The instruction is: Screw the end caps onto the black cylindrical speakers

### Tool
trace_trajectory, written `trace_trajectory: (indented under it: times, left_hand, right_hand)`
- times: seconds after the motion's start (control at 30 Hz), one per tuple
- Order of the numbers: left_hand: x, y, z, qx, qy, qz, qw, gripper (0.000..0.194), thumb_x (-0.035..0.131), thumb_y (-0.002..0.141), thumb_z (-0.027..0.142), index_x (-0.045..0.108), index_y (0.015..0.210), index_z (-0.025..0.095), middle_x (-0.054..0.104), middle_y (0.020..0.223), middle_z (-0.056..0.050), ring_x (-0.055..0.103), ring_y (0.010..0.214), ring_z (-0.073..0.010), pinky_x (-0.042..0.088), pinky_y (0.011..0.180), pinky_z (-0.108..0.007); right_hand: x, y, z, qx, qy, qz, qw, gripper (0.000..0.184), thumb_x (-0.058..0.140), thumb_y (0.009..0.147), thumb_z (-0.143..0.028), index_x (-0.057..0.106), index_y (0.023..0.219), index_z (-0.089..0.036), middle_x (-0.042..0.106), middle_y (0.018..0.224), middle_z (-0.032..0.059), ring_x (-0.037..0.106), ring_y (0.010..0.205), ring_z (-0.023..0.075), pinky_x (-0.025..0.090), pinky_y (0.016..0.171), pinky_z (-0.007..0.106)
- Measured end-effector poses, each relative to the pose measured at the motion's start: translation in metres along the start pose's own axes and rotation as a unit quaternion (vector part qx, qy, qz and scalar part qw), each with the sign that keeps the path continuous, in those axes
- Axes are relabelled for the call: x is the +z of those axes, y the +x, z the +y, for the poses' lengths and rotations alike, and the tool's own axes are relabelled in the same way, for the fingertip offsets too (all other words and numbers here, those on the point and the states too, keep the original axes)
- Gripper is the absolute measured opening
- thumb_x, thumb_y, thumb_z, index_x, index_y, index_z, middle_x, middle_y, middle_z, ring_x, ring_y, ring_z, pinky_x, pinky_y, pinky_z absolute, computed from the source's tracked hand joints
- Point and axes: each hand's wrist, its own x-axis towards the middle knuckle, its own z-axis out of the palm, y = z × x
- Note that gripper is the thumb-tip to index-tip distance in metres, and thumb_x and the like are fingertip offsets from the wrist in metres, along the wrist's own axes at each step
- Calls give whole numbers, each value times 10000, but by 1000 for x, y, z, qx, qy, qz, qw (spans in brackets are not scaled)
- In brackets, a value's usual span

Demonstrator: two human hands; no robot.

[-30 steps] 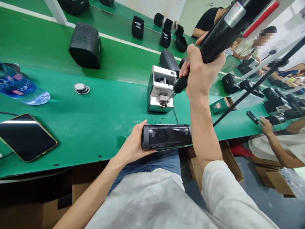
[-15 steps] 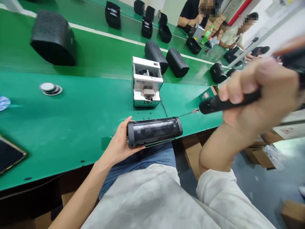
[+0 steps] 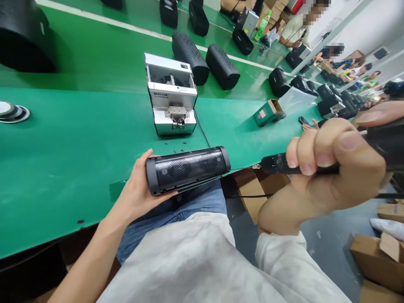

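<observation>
My left hand grips the left end of a black cylindrical speaker lying on its side at the near edge of the green table. My right hand is closed round a black electric screwdriver, held level, its thin bit touching the speaker's right end. A silver screw feeder box stands on the table just behind the speaker, with a few loose black screws in front of it.
Several more black speakers lie on the belt behind the feeder. A small green box sits to the right. Round discs lie at the far left. Other people work at the far right. Cardboard boxes stand on the floor.
My right hand swung the screwdriver from the feeder box down and to the right, then brought its bit level against the speaker's right end. The view shifted right.
</observation>
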Motion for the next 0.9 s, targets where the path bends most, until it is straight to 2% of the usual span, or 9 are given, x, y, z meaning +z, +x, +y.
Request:
trace_trajectory:
  times: [0.1,0.17,0.23,0.27,0.33,0.43,0.57,0.73,0.9]
  left_hand:
    - [-1,1,4,-3,-5,-12,1000,1219,892,855,673,131,1776,429,555,1617,-99,621,1448,-487,540,1190,-792]
    - [-2,1,5,-18,0,-21,1000,1224,901,856,642,124,1776,423,555,1616,-113,634,1437,-486,551,1178,-785]
    - [-3,1,6,-30,4,-24,999,1249,915,838,631,127,1780,400,556,1609,-137,633,1440,-499,544,1184,-784]
    - [-3,1,6,-33,4,-24,999,1260,918,830,630,126,1781,393,555,1608,-143,629,1446,-503,536,1193,-783]
    - [-4,0,7,-32,4,-25,999,1259,920,832,613,120,1781,399,553,1608,-144,619,1462,-494,519,1216,-772]
    - [-7,-2,9,-29,11,-36,999,1258,939,839,555,115,1779,407,560,1588,-148,639,1448,-457,546,1207,-721]
    - [-9,-5,9,-39,9,-45,998,1228,938,856,510,129,1773,394,563,1583,-169,662,1416,-423,584,1181,-667]
    - [-8,-10,6,-58,7,-41,997,1183,931,864,480,169,1765,405,573,1595,-166,681,1409,-417,587,1187,-651]
    - [-7,-10,3,-73,22,-34,996,1173,922,860,469,171,1760,415,583,1600,-155,696,1409,-419,584,1189,-656]
  right_hand:
    - [-14,-2,10,-41,83,18,996,255,833,752,-195,707,923,-335,412,538,-134,218,282,89,290,243,302]
    - [-18,-3,22,-58,98,-26,993,310,837,727,-176,763,975,-348,445,511,-137,225,254,104,289,198,309]
    - [-13,-7,35,-82,95,-46,991,309,860,718,-178,764,969,-330,445,487,-135,257,235,120,295,177,317]
    - [-8,-10,40,-81,90,-30,992,294,864,726,-175,749,958,-315,440,492,-129,287,239,127,307,183,318]
    - [4,-18,47,-45,91,0,995,267,844,764,-147,714,948,-290,427,525,-119,354,266,134,358,218,318]
    - [13,-30,50,10,98,-24,995,266,781,835,-80,698,1002,-270,448,567,-110,384,290,126,390,251,311]
    - [9,-41,50,-8,106,-21,994,258,793,874,-74,675,1015,-255,417,552,-121,307,273,104,314,236,291]
    - [10,-49,45,54,120,14,991,192,794,1006,-184,617,1016,-258,402,574,-97,372,384,99,337,383,271]
    - [5,-47,49,42,172,-42,983,147,706,1052,-135,619,1067,-253,478,624,-96,388,429,83,391,430,234]
